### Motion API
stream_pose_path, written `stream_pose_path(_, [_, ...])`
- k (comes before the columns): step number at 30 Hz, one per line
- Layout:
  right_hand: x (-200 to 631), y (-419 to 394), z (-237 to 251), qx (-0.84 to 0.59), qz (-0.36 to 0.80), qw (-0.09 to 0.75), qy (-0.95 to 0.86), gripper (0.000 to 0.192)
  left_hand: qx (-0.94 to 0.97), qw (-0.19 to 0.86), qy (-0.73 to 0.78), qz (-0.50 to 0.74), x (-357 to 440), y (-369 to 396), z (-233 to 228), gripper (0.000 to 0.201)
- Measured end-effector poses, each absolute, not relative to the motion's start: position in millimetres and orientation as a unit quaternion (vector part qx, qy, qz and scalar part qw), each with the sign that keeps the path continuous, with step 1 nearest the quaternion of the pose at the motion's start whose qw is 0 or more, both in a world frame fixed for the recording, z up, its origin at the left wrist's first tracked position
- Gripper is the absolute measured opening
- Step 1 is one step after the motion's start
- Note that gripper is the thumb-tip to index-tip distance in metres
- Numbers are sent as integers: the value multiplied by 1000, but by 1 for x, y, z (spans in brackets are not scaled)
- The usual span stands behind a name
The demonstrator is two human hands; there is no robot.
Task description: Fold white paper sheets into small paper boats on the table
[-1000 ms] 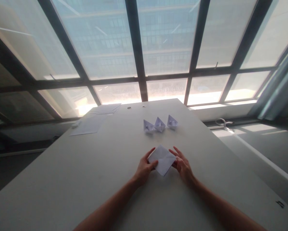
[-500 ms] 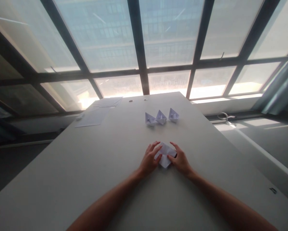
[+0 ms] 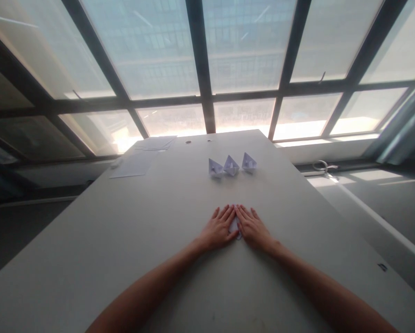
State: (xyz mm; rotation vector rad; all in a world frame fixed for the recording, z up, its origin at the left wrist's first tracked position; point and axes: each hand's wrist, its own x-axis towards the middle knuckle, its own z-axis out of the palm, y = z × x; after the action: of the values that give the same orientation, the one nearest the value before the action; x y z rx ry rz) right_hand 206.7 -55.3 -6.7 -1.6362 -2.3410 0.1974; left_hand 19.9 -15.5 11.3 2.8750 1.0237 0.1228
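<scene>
A folded sheet of white paper (image 3: 234, 225) lies on the table, mostly covered by both hands. My left hand (image 3: 221, 226) rests flat over its left side, fingers stretched out. From the other side my right hand (image 3: 253, 226) presses down on it, also flat, and the fingertips of the two hands nearly meet at the top. Beyond them stand three folded paper boats in a row: a left one (image 3: 215, 168), a middle one (image 3: 231, 165) and a right one (image 3: 249, 163).
The white table (image 3: 124, 240) reaches toward a large framed window. Flat paper sheets (image 3: 129, 166) lie at its far left. Two small round spots are near the far edge. A small dark object (image 3: 382, 267) lies at the right edge, and a coiled white cable (image 3: 321, 165) is beyond it.
My hands have gone from holding the paper by its sides with bent fingers to lying flat on it. Less of the paper shows now. The boats stay in their row.
</scene>
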Motion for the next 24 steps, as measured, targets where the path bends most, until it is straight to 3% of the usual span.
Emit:
stream_pose_path(14, [212,-58,-7,-559,72,154,-812,56,926,114,334,135,16,-21,10,59])
stream_pose_path(24, [214,-58,-6,-552,76,156,-816,56,919,99,377,66,22,-17,7,61])
